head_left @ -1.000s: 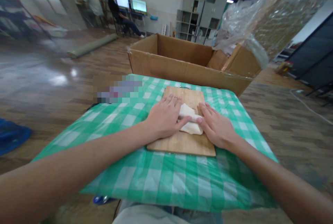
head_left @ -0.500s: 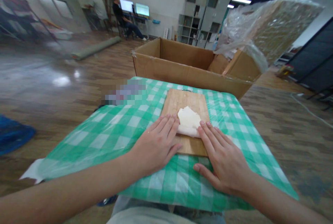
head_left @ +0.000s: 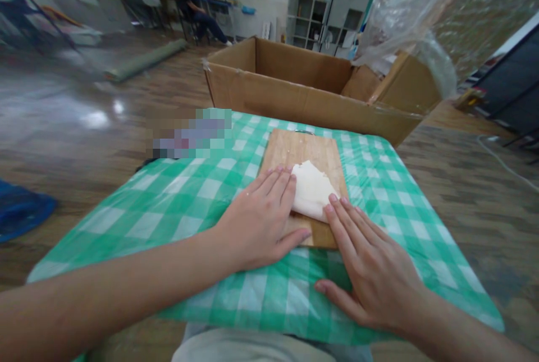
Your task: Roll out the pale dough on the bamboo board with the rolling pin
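Where the wooden board (head_left: 304,154) lies on the checked tabletop (head_left: 197,193), I see its far edge close to the cardboard box (head_left: 295,98), and free cloth on the left and right of it. White dough (head_left: 311,189) rests on the near half of the board, almost at its right edge. My left hand (head_left: 261,221) lies flat and released, fingers touching the dough's left side. My right hand (head_left: 370,269) is also flat and grasps nothing, fingertips at the dough's near right edge, palm on the cloth.

Both hands (head_left: 320,244) flat, palms down (fingers together).
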`<state>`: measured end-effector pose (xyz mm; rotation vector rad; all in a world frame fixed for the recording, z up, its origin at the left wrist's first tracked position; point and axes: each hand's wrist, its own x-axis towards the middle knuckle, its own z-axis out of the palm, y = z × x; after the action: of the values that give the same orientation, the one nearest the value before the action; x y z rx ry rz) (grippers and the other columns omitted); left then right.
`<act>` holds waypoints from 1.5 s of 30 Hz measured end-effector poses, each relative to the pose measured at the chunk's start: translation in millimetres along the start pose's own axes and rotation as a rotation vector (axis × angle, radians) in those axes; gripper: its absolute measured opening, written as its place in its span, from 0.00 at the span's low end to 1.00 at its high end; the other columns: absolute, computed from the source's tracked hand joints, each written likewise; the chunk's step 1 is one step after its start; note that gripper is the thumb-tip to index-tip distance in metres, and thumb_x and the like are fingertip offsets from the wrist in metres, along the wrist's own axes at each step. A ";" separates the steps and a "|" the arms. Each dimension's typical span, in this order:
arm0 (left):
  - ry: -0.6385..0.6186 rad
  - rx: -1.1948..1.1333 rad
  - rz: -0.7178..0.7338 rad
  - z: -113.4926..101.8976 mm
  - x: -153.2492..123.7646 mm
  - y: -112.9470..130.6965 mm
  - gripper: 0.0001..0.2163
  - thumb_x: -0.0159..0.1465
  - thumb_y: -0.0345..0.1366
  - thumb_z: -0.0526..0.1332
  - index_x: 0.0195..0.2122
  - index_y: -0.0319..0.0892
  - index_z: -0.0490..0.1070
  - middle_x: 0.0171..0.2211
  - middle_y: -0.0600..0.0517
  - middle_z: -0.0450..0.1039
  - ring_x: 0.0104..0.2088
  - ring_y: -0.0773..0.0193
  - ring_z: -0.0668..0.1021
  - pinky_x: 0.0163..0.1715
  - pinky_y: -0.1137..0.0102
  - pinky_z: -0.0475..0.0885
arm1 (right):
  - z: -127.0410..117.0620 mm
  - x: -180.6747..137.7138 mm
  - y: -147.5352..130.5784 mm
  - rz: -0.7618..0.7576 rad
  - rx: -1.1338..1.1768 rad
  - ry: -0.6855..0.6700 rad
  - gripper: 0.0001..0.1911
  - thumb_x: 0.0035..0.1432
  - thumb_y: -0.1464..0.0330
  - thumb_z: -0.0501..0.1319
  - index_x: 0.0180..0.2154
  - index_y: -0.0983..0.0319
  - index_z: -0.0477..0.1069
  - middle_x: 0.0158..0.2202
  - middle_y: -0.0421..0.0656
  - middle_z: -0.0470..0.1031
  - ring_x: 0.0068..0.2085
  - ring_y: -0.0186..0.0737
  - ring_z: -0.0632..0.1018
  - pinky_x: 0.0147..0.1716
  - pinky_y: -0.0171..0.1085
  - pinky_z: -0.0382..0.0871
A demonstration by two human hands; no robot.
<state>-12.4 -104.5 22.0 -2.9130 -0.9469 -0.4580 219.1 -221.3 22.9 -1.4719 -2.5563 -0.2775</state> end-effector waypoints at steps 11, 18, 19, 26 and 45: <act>-0.127 -0.012 0.000 -4.5 39.8 -11.4 0.46 0.67 0.64 0.51 0.72 0.27 0.55 0.74 0.31 0.51 0.75 0.41 0.55 0.72 0.53 0.52 | 1.9 43.8 45.2 0.132 0.270 -0.194 0.42 0.74 0.47 0.44 0.75 0.70 0.50 0.75 0.57 0.49 0.75 0.56 0.52 0.71 0.59 0.55; -0.125 0.004 0.026 -3.4 17.6 -3.5 0.48 0.64 0.61 0.57 0.72 0.24 0.51 0.74 0.28 0.50 0.75 0.41 0.55 0.73 0.53 0.52 | 14.4 54.1 53.8 0.160 0.116 -0.089 0.41 0.74 0.47 0.42 0.73 0.69 0.55 0.74 0.56 0.54 0.75 0.57 0.52 0.72 0.57 0.52; -0.113 -0.002 0.029 -2.2 12.6 -2.0 0.48 0.64 0.60 0.58 0.72 0.24 0.51 0.74 0.28 0.50 0.75 0.41 0.55 0.73 0.53 0.52 | 14.0 52.3 50.6 0.153 0.098 -0.078 0.41 0.74 0.47 0.43 0.73 0.70 0.55 0.74 0.57 0.54 0.75 0.57 0.53 0.72 0.57 0.53; -0.061 -0.029 0.029 2.4 -9.3 7.4 0.47 0.64 0.61 0.58 0.72 0.27 0.52 0.73 0.29 0.52 0.75 0.39 0.55 0.72 0.49 0.53 | 14.0 38.7 30.8 0.140 0.048 -0.027 0.43 0.73 0.47 0.47 0.73 0.74 0.53 0.72 0.61 0.58 0.74 0.60 0.57 0.65 0.58 0.67; -0.088 0.017 -0.044 0.9 60.1 -27.1 0.35 0.74 0.61 0.39 0.62 0.39 0.70 0.61 0.38 0.72 0.59 0.46 0.76 0.56 0.55 0.71 | 24.2 90.3 86.5 0.164 0.101 -0.062 0.39 0.73 0.46 0.45 0.69 0.67 0.63 0.66 0.58 0.70 0.64 0.61 0.73 0.61 0.57 0.69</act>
<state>18.3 -48.3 37.3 -2.9237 -1.0227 -0.3239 248.0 -97.4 27.9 -1.6642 -2.4369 -0.0797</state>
